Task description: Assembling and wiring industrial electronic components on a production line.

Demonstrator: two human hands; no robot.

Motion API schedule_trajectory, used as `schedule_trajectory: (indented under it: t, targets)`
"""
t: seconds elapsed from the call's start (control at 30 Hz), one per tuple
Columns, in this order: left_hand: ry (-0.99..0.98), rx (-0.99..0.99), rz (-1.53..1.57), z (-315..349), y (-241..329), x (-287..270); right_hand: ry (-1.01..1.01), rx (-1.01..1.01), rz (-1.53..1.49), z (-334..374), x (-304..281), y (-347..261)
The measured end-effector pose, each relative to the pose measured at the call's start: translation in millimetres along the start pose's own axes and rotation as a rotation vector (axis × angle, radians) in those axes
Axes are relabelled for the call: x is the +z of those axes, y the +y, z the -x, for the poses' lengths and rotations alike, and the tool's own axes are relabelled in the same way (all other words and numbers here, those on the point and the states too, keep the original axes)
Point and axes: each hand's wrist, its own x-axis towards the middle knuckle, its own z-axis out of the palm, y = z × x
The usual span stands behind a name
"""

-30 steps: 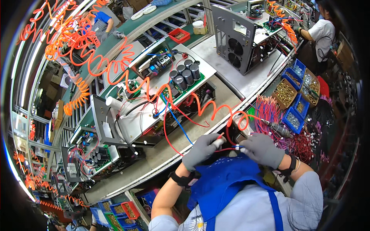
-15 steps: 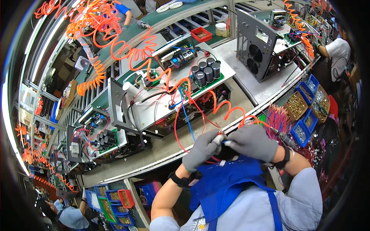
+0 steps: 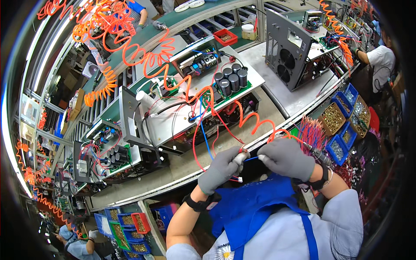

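Grey knitted gloves cover both of my hands. My left hand (image 3: 223,170) pinches a bundle of thin red and blue wires in front of the bench edge. A short piece of the blue wire (image 3: 251,159) runs straight from it to my right hand (image 3: 287,159), whose closed fingertips grip it. Below the left hand hangs a small white connector (image 3: 239,179). The red wire (image 3: 197,145) and blue wire lead back to an open chassis (image 3: 169,130), which carries a green circuit board with several black capacitors (image 3: 232,80). Fingertip details are hidden by the gloves.
An orange coiled air hose (image 3: 255,121) crosses the chassis toward a power screwdriver (image 3: 323,157) beside my right wrist. Blue bins of screws (image 3: 338,149) and bundled red wires (image 3: 313,132) lie at right. Another grey chassis (image 3: 286,52) stands farther back. Co-workers are at the edges.
My hands have drawn slightly apart, the left moving leftward. The blue wire now shows stretched between them, and the white connector hangs in view below my left hand.
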Motion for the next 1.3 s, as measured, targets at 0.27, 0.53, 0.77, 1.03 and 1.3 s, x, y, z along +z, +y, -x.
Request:
schedule_trajectory:
  t: [0.27,0.53,0.77,1.03,1.3]
  targets:
    - [0.045,-0.070,-0.003,-2.0,6.4,-1.5,-0.060,-0.031,-0.011,-2.3,1.5,1.1]
    - [-0.025,-0.136,0.073,1.5,7.6,2.0,0.045,-0.183,0.064,-7.2,-3.7,9.4]
    - [-0.112,-0.002,0.090,5.8,7.2,-2.6,0.051,-0.171,-0.239,-18.4,-11.1,17.3]
    - [-0.093,0.079,0.018,7.1,3.1,-1.3,-0.233,-0.047,-0.718,-30.5,-3.2,32.9]
    - [-0.141,0.081,0.089,7.6,3.2,-1.2,-0.289,0.068,-1.045,-34.3,12.8,39.8]
